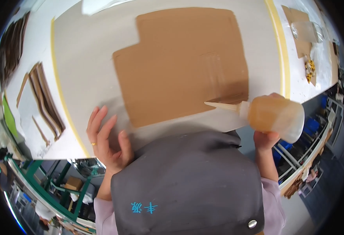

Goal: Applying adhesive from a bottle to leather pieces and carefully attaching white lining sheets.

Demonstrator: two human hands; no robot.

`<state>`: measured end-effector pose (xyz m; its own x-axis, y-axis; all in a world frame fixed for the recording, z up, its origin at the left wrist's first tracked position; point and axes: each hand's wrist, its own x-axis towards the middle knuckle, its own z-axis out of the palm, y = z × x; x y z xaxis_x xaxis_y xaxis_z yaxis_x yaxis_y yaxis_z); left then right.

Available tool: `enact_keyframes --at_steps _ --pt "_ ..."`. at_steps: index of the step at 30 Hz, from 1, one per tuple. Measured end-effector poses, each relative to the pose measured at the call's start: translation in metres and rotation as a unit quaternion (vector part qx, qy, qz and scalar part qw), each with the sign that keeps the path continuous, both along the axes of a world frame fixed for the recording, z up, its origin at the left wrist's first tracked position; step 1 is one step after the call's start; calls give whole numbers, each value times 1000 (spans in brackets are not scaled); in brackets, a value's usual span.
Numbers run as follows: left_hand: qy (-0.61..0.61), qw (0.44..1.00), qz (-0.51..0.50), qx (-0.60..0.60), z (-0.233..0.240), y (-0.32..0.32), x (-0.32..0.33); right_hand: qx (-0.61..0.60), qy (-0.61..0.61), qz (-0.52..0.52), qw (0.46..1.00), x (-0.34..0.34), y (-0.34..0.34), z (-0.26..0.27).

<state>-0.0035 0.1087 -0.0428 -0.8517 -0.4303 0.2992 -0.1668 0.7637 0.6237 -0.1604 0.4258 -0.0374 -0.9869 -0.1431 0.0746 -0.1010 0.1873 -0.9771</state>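
Observation:
My right hand [266, 138] grips a translucent squeeze bottle [274, 117] holding amber liquid. The bottle lies nearly level, its long pointed nozzle [222, 105] over the lower right part of a brown sheet [180, 70]. That flat sheet, with a step cut out of its upper left corner, rests on the grey work surface [92, 58]. Glossy streaks [214, 69] show on its right side, and a darker strip runs along the edge behind the nozzle. My left hand [108, 139] holds nothing, its fingers apart, near the table's front edge and left of the sheet.
Dark brown strips [44, 100] lie at the left beyond yellow tape [61, 91], with more strips [11, 48] farther back. At the right are a clear plastic cup [307, 31] on its side and a small yellow-and-black patterned item [310, 70]. A green metal frame [81, 194] stands below left.

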Motion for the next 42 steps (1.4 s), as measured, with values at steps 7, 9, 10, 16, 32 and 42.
enact_keyframes --at_steps 7,9,10,16,32,42 --pt "61 998 0 7 -1 -2 3 -26 112 278 954 -2 -65 -2" --pt "70 998 -7 6 2 -3 1 -12 159 395 905 -1 -88 4" --pt "84 996 -12 5 4 -1 1 0 122 335 934 7 -96 2" --pt "18 992 -30 122 20 -23 2 -388 -38 67 919 -89 -83 69" --pt "10 997 -78 -17 47 -106 -138 338 280 304 846 -174 -149 78" --pt "10 994 -97 -41 53 -113 -174 173 226 415 864 -186 -296 -2"
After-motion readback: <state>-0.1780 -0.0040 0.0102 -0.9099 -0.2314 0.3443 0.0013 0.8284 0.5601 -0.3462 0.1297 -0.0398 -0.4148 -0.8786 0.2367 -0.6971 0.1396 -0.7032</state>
